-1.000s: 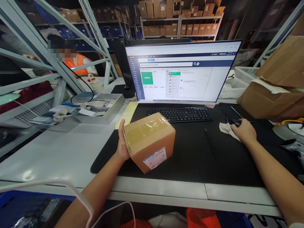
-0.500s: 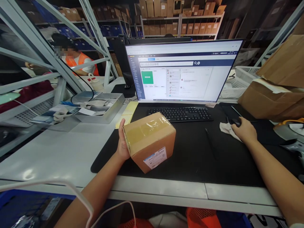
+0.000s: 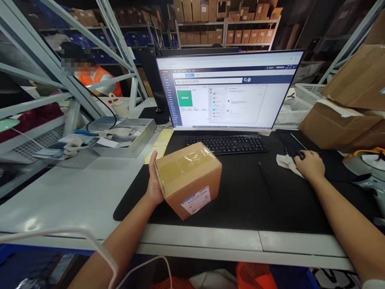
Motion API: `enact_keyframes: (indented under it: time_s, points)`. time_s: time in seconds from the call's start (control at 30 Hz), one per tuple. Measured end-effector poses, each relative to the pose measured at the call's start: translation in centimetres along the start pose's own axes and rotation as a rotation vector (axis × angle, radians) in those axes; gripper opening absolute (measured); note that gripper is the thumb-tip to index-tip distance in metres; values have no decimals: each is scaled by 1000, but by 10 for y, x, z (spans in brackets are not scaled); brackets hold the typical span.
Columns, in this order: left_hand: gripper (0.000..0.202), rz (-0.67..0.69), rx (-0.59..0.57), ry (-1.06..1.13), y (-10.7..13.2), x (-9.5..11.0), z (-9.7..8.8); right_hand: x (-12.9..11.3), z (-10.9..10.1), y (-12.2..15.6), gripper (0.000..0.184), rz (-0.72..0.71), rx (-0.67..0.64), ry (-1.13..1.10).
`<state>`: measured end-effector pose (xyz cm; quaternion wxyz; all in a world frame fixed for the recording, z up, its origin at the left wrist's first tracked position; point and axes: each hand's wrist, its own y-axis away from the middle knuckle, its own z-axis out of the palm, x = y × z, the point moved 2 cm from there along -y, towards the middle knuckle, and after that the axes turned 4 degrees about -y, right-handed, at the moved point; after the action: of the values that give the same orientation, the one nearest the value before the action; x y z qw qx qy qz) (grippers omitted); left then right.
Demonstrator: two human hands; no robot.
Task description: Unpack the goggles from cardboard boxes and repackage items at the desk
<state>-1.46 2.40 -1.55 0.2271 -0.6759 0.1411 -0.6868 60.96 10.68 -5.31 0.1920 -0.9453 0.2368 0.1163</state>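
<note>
A taped cardboard box (image 3: 192, 176) with a white shipping label (image 3: 196, 200) on its near side is tilted above the black desk mat (image 3: 240, 200). My left hand (image 3: 155, 184) grips its left side, thumb up along the edge; the other fingers are hidden behind and under the box. Over to the right, my right hand (image 3: 311, 163) is wrapped over a black computer mouse (image 3: 300, 155), and a white cloth (image 3: 288, 163) lies beside it. Beyond the box are a black keyboard (image 3: 225, 144) and a lit monitor (image 3: 230, 92). A black pen (image 3: 264, 174) rests on the mat.
A grey tray of papers (image 3: 126, 140) and yellow sheets (image 3: 159, 144) lie on the left. Large cardboard boxes (image 3: 339, 124), a white basket (image 3: 296, 108) and a tape dispenser (image 3: 365, 164) stand at right. Behind the metal frame sits a person in an orange vest (image 3: 99, 78).
The view has shifted slightly. My left hand still holds the box in nearly the same pose, and my right hand stays on the mouse.
</note>
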Motion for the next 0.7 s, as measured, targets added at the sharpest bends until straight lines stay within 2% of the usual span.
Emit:
enact_keyframes:
  time_s: [0.1,0.23,0.3,0.37,0.43,0.5,0.57,0.7]
  points:
    - [90,112,-35,-13,-1,1,2,2,1,-1,49,-2,-7,-14]
    - [84,241,-37,-135,-4,6,7,6,8,-5,53,-112,10,-63]
    - [75,389,21,-248,-5,14,10,8,13,-8,50,-172,16,-71]
    - [56,560,115,-377,-2,27,12,11,17,-11,48,-208,23,-71]
    - [45,670,166,-489,3,40,15,12,20,-14,48,-221,28,-74]
    - [52,732,142,-550,9,53,19,13,22,-15,49,-227,28,-79]
    - [69,767,62,-586,15,62,24,13,23,-16,51,-233,30,-80]
    - [85,752,-49,-655,20,69,31,12,26,-19,54,-228,49,-78]
